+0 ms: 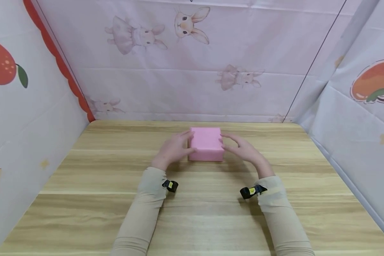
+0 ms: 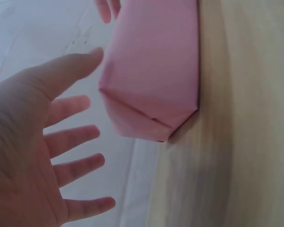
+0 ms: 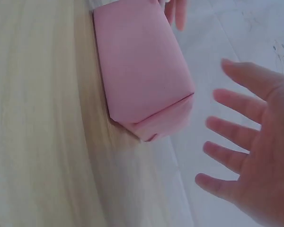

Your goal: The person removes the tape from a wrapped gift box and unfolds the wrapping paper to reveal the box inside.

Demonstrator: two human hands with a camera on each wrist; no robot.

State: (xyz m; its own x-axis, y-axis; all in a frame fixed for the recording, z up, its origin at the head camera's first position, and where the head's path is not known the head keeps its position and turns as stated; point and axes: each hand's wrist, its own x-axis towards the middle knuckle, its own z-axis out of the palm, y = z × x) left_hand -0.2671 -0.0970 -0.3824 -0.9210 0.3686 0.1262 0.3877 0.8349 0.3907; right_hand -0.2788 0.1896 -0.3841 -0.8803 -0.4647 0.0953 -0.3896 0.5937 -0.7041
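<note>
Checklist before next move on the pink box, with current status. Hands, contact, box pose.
1. Box flat on table: ok. The pink wrapped box rests on the wood-grain tabletop.
2. Hands on opposite sides: ok. Left hand at its left side, right hand at its right.
3. Right-hand grip: not ok. The right wrist view shows a gap between its fingers and the box.
4. Left-hand contact: cannot tell. The thumb tip is right by the box's edge.
5. Box contents and weight: cannot tell. Wrapping hides the inside.
</note>
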